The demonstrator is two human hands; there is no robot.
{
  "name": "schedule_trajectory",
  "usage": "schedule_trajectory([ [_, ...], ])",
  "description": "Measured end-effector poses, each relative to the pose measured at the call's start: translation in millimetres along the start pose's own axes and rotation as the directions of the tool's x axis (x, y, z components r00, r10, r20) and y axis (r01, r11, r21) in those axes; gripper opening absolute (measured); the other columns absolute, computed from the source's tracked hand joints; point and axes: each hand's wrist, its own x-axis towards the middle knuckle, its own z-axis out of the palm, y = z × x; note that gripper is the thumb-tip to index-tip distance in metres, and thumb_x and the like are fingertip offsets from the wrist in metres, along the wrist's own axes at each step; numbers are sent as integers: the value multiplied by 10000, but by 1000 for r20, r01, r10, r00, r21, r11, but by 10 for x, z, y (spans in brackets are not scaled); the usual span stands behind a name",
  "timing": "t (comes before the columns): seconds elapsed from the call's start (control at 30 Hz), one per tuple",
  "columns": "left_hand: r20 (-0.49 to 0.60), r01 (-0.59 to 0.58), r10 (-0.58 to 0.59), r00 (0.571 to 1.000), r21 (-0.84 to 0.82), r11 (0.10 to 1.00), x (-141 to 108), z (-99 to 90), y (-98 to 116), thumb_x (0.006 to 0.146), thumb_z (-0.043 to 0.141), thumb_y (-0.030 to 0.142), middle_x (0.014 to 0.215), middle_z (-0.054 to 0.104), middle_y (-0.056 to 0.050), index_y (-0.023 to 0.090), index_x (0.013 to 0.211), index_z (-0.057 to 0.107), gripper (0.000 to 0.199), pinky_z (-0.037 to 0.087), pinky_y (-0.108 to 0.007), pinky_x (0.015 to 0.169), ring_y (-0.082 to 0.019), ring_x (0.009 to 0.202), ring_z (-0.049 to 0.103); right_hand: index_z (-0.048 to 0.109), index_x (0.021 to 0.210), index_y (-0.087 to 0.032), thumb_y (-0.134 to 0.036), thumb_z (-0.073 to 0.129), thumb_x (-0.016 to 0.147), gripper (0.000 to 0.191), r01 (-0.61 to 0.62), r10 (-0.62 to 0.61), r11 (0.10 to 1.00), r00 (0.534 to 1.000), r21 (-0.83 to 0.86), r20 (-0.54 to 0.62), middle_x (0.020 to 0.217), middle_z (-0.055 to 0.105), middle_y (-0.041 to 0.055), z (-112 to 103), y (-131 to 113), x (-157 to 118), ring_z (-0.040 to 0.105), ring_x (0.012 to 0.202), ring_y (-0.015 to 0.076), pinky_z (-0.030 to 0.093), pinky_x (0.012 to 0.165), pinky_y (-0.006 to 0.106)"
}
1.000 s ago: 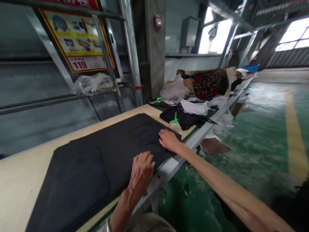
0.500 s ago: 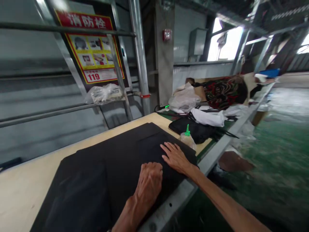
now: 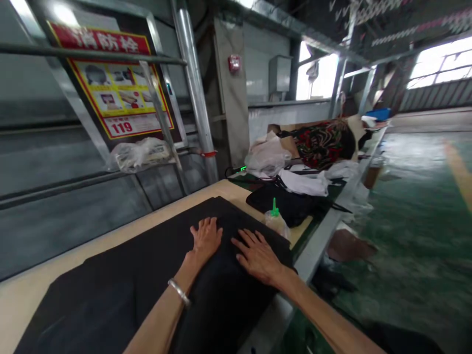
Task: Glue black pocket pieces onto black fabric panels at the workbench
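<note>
Black fabric [image 3: 158,255] is spread over a pale work table [image 3: 22,300]. My left hand [image 3: 207,237], with a silver bangle on its wrist, rests on the fabric's upper part with its fingers apart. To its right, my right hand [image 3: 258,256] lies palm down on the same fabric, fingers spread. A darker piece of fabric lies beneath and between the hands. Just beyond my right hand stands a translucent bottle [image 3: 277,223] with a green nozzle.
Behind the bottle lie a black cloth [image 3: 273,196], white cloth [image 3: 306,183], a plastic bag [image 3: 268,155] and a patterned bundle [image 3: 324,142]. A metal rail [image 3: 317,246] edges the table on the right. Metal pipes and a wall poster [image 3: 118,83] are on the left.
My left hand has moved forward and left across the fabric, from closed to spread fingers. My right hand stays flat, beside the bottle. The view has shifted to the right.
</note>
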Motion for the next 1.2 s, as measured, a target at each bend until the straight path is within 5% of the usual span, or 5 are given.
schedule_trajectory([
  [0.3,130,75,-77,988,16,997,236,-167,-222,950,517,441,1159,686,-123,187,1185,607,358,375,-598,999,-315,1155,586,460,1478,-283,-416,400,1000,500,12,-12,1000,1000,18,-21,1569,330,106,76,48,14,264,1469,284,175,1196,548],
  [0.53,163,86,-98,982,81,993,276,-158,-274,841,656,327,1130,680,-131,178,1065,633,270,400,-595,951,-343,1124,580,463,1476,-284,-414,393,1001,498,27,-26,999,1000,27,-13,1560,346,111,58,55,10,285,1458,299,187,1185,560],
  [0.73,-116,-1,21,993,172,985,224,-159,-183,814,588,184,1145,608,-172,154,1084,607,272,463,-565,863,-366,1103,540,467,1474,-285,-406,396,999,495,36,-35,999,999,28,-28,1556,355,109,61,65,2,293,1454,298,199,1183,556],
  [0.93,-101,-371,360,928,-128,920,149,196,244,952,450,205,1085,652,-83,186,1039,640,210,497,-381,935,-220,1045,593,486,1460,-265,-381,455,972,502,53,-53,998,998,15,-36,1555,351,125,89,79,12,299,1451,300,207,1181,567],
  [1.2,-106,-121,105,989,-160,980,236,552,119,959,479,197,1386,570,-115,185,1264,575,319,373,-541,1123,-243,1312,497,471,1471,-283,-375,424,981,500,46,-44,998,996,30,-71,1547,371,108,107,71,0,312,1446,285,198,1190,544],
])
